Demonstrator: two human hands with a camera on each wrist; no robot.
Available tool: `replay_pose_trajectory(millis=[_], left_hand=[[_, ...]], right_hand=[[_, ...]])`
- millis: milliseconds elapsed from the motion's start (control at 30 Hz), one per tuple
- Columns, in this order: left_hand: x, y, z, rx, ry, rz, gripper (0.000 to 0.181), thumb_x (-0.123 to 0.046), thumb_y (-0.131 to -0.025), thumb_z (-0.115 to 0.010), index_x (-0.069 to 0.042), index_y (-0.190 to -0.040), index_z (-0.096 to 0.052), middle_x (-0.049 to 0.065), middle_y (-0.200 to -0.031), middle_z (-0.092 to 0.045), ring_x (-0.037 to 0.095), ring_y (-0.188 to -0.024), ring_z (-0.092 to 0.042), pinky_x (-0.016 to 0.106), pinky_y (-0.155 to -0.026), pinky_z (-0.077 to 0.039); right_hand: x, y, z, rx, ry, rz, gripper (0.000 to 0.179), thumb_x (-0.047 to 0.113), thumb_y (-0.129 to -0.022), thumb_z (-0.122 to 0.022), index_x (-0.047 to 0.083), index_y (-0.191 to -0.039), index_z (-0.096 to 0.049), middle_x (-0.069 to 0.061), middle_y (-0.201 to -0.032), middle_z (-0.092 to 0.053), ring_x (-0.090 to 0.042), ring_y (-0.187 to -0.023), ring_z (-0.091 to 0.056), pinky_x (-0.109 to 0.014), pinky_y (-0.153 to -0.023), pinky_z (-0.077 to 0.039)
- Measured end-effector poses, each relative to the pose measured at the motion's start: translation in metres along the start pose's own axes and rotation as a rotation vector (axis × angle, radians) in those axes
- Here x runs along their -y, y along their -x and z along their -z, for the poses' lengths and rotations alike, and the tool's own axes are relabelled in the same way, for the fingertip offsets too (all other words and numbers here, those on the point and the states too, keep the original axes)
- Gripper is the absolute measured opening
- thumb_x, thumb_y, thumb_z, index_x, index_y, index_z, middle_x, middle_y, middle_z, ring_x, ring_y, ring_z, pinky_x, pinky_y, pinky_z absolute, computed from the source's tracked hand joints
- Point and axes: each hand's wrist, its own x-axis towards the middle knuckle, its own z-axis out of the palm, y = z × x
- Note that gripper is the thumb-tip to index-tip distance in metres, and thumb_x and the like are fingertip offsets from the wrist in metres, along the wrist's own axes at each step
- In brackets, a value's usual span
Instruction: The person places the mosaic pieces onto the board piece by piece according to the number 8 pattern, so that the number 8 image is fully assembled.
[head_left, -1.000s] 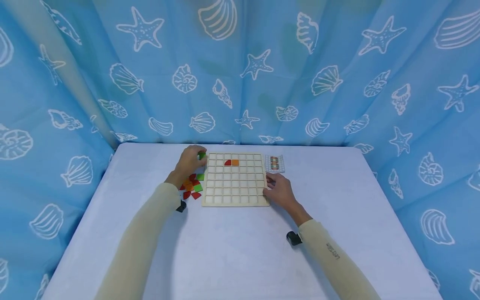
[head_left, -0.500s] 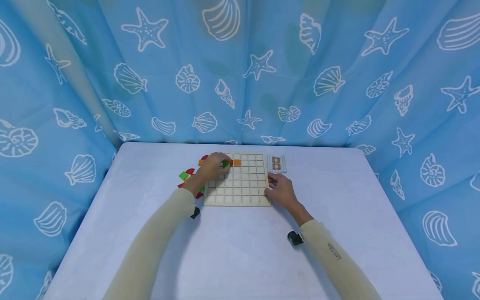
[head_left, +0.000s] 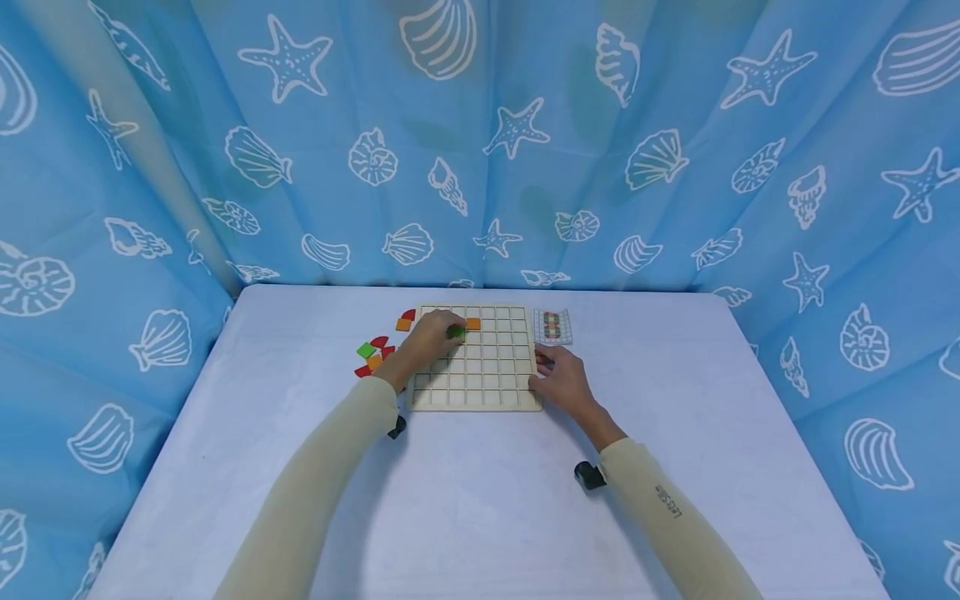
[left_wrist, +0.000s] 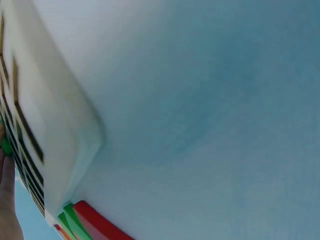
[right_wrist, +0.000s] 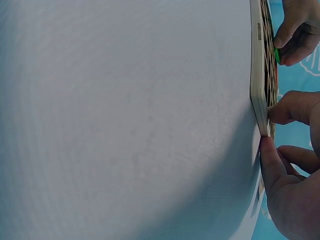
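Note:
A pale wooden grid board (head_left: 480, 375) lies on the table. My left hand (head_left: 431, 335) reaches over its upper left part and pinches a small green tile (head_left: 456, 332) close over the cells. Just right of those fingertips, an orange square tile (head_left: 473, 324) sits in the grid. The right hand (head_left: 564, 379) grips the board's right edge; in the right wrist view one digit is on top and another finger (right_wrist: 272, 162) is against the side. That view also shows the green tile (right_wrist: 278, 56) between the left thumb and fingers. The left wrist view catches mostly the board's side (left_wrist: 65, 125).
Left of the board lie several loose tiles: a green one (head_left: 367, 350), an orange one (head_left: 374, 362), and red quarter-round ones (head_left: 379, 342). An orange square (head_left: 403, 325) lies near the upper left corner. A printed pattern card (head_left: 552, 327) is at the board's upper right.
My left hand has carried the green tile from beside the board rightward over the grid, then barely shifted. It now covers the red quarter-round tile seen earlier. The right hand keeps its grip.

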Motion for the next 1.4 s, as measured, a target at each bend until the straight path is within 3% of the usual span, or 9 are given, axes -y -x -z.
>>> replay_pose_trajectory(millis=[233,467,733,867,1000,1067,1233,1400], left_hand=[[0.000,0.000,0.003,0.002,0.043,0.013,0.032,-0.012,-0.091,-0.069,-0.010,-0.123,-0.067,0.006,-0.123,-0.063,0.022,-0.115,-0.055,0.036,-0.102,-0.044],[-0.001,0.000,0.005,0.022,0.018,-0.002,0.025,-0.012,-0.091,-0.069,-0.012,-0.117,-0.069,0.005,-0.119,-0.065,0.021,-0.110,-0.056,0.035,-0.100,-0.045],[0.015,0.003,0.027,0.035,0.040,-0.072,0.026,-0.008,-0.093,-0.064,-0.006,-0.119,-0.068,0.007,-0.120,-0.064,0.022,-0.116,-0.056,0.038,-0.100,-0.045],[0.030,0.011,0.049,0.044,-0.030,-0.002,0.028,-0.005,-0.093,-0.063,-0.005,-0.120,-0.066,0.008,-0.118,-0.064,0.023,-0.111,-0.057,0.039,-0.099,-0.045],[0.047,0.025,0.069,0.112,-0.065,0.136,0.032,-0.007,-0.091,-0.066,-0.009,-0.123,-0.065,0.008,-0.118,-0.061,0.024,-0.105,-0.055,0.038,-0.094,-0.050],[0.056,0.032,0.074,0.148,-0.074,0.169,0.034,-0.010,-0.089,-0.069,-0.011,-0.123,-0.065,0.008,-0.117,-0.060,0.024,-0.102,-0.054,0.036,-0.088,-0.053],[0.070,0.048,0.079,0.225,-0.098,0.151,0.033,-0.017,-0.085,-0.076,-0.011,-0.117,-0.069,0.006,-0.104,-0.062,0.022,-0.093,-0.057,0.028,-0.075,-0.055],[0.071,0.053,0.076,0.265,-0.157,0.126,0.030,-0.021,-0.085,-0.077,-0.011,-0.112,-0.071,0.003,-0.098,-0.062,0.020,-0.091,-0.057,0.029,-0.078,-0.055]], right_hand=[[0.000,-0.001,0.000,-0.006,0.019,-0.001,0.063,0.004,-0.078,-0.072,-0.002,-0.137,-0.051,-0.012,-0.114,-0.059,-0.022,-0.108,-0.060,-0.030,-0.090,-0.051],[0.002,-0.001,0.000,-0.001,-0.001,-0.005,0.063,0.004,-0.078,-0.071,-0.002,-0.137,-0.051,-0.012,-0.114,-0.058,-0.022,-0.109,-0.060,-0.031,-0.091,-0.051],[0.003,0.000,-0.001,-0.009,0.028,-0.009,0.063,0.006,-0.078,-0.070,-0.001,-0.138,-0.051,-0.011,-0.113,-0.058,-0.021,-0.107,-0.059,-0.031,-0.091,-0.051],[0.003,0.000,-0.001,-0.010,0.046,-0.009,0.064,0.006,-0.078,-0.071,-0.001,-0.138,-0.051,-0.011,-0.113,-0.058,-0.022,-0.107,-0.059,-0.032,-0.091,-0.051],[0.003,0.001,-0.001,-0.009,0.040,-0.009,0.064,0.006,-0.078,-0.071,-0.001,-0.138,-0.051,-0.011,-0.113,-0.058,-0.022,-0.107,-0.059,-0.032,-0.091,-0.051],[0.003,0.001,-0.001,-0.011,0.030,-0.006,0.063,0.006,-0.079,-0.071,-0.002,-0.138,-0.051,-0.012,-0.113,-0.058,-0.022,-0.107,-0.059,-0.032,-0.091,-0.051],[0.002,0.001,-0.001,-0.007,0.012,-0.003,0.063,0.006,-0.079,-0.072,-0.002,-0.137,-0.051,-0.012,-0.113,-0.058,-0.023,-0.108,-0.060,-0.032,-0.091,-0.051],[0.002,0.000,-0.001,-0.004,0.011,-0.003,0.063,0.005,-0.079,-0.071,-0.003,-0.138,-0.051,-0.013,-0.115,-0.058,-0.024,-0.109,-0.060,-0.032,-0.092,-0.051]])
